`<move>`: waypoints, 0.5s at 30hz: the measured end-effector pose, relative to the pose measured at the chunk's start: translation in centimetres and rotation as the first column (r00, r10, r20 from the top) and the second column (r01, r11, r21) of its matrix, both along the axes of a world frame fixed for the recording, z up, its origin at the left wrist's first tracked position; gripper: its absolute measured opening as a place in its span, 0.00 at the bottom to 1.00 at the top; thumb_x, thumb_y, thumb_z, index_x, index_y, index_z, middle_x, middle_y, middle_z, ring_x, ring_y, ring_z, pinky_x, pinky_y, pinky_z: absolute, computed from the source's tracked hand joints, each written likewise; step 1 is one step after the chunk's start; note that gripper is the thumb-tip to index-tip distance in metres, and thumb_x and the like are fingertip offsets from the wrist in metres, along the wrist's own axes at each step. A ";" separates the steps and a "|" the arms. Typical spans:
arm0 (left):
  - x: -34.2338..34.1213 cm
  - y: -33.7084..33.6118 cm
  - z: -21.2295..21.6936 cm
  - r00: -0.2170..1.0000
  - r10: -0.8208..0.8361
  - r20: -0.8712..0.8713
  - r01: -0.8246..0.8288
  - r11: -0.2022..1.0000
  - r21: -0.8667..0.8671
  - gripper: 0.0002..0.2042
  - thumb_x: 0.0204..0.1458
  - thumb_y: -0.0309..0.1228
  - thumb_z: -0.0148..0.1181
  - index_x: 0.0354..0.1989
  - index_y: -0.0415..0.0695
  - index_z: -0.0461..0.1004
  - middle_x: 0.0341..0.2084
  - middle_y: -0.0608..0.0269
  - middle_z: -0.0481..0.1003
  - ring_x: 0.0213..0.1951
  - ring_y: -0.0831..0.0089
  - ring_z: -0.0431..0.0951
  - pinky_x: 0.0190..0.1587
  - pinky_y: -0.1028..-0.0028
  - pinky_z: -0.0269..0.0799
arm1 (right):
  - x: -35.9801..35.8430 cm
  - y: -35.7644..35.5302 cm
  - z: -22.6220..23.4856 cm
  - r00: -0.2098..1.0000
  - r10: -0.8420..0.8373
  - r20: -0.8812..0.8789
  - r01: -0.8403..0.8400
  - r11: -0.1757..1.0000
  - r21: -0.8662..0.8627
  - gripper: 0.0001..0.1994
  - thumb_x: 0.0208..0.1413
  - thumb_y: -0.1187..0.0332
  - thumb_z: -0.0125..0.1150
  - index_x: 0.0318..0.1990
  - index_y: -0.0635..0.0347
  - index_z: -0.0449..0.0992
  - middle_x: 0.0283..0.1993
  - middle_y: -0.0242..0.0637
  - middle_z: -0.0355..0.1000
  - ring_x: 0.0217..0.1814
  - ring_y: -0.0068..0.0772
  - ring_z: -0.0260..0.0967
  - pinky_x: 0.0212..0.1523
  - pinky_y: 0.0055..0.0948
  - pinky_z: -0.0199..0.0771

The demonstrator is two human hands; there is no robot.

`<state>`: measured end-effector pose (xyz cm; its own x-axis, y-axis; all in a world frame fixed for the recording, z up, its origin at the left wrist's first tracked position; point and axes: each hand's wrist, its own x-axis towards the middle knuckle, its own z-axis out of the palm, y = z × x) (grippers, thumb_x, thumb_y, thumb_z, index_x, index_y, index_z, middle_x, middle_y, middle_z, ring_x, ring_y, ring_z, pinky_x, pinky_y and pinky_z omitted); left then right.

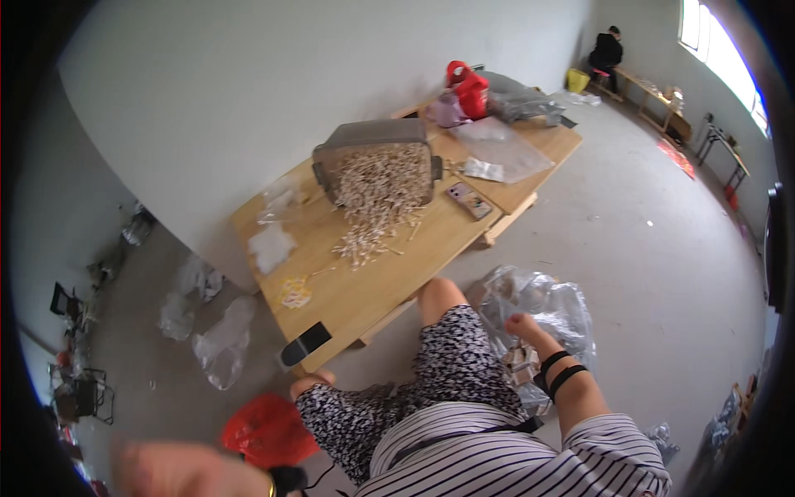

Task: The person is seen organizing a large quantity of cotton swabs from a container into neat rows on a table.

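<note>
My left hand [170,470] is at the lower left, smeared by motion, so its fingers do not show clearly. Out to the right, my right hand [520,325] looks curled over a large clear plastic bag [551,298] on the floor; anything inside its fingers is hidden. Small boxes [522,363] sit in that bag, beside my right forearm. On the wooden table [373,286] before me, a grey plastic bin [368,132] lies tipped on its side. Cotton swabs [385,186] spill from it in a heap onto the tabletop.
Phone [469,200], clear plastic sheet [505,153] and red bag [470,89] lie toward the table's right end. Yellow-white pieces [295,291] and a black flat object [306,344] are at its left. A red bag [269,431] lies by my leg. A person [607,51] sits far off.
</note>
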<state>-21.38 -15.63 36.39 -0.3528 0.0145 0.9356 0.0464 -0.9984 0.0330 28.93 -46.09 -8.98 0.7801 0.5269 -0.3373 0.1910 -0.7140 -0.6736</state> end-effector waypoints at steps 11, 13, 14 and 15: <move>15.3 9.6 -29.7 -0.107 -0.671 -0.734 -0.536 0.661 -0.526 0.47 0.50 0.46 0.71 0.70 0.31 0.51 0.63 0.33 0.63 0.66 0.40 0.62 0.67 0.53 0.61 | -0.7 23.2 11.4 0.978 0.196 0.069 -0.208 0.908 0.363 0.12 0.55 0.62 0.68 0.43 0.59 0.83 0.37 0.39 0.81 0.40 0.34 0.77 0.44 0.33 0.76; 17.6 9.6 -32.0 -0.072 -0.665 -0.743 -0.569 0.639 -0.517 0.46 0.50 0.45 0.71 0.70 0.32 0.51 0.63 0.34 0.64 0.65 0.40 0.63 0.66 0.52 0.61 | -1.3 26.0 10.9 0.962 0.267 0.064 -0.272 0.897 0.349 0.13 0.54 0.61 0.69 0.43 0.58 0.83 0.39 0.39 0.81 0.43 0.35 0.76 0.47 0.33 0.75; 18.6 10.0 -32.6 -0.035 -0.659 -0.751 -0.586 0.623 -0.519 0.46 0.50 0.44 0.70 0.70 0.32 0.52 0.62 0.34 0.64 0.65 0.41 0.64 0.66 0.52 0.62 | -1.6 27.1 10.8 0.943 0.325 0.070 -0.329 0.885 0.328 0.14 0.54 0.61 0.69 0.44 0.57 0.83 0.42 0.39 0.81 0.46 0.35 0.76 0.49 0.34 0.75; 19.2 10.8 -33.1 -0.039 -0.666 -0.745 -0.593 0.615 -0.519 0.46 0.50 0.44 0.70 0.70 0.32 0.52 0.62 0.34 0.64 0.65 0.41 0.64 0.66 0.52 0.62 | -1.9 28.1 10.8 0.942 0.329 0.059 -0.330 0.887 0.323 0.14 0.54 0.61 0.69 0.44 0.57 0.83 0.42 0.39 0.81 0.46 0.35 0.76 0.49 0.34 0.75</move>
<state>-2.15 -4.80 3.32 0.7575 0.6384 -0.1364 0.6168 -0.6314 0.4699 27.07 -18.02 1.79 0.5429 0.8336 -0.1020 0.3793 -0.3518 -0.8558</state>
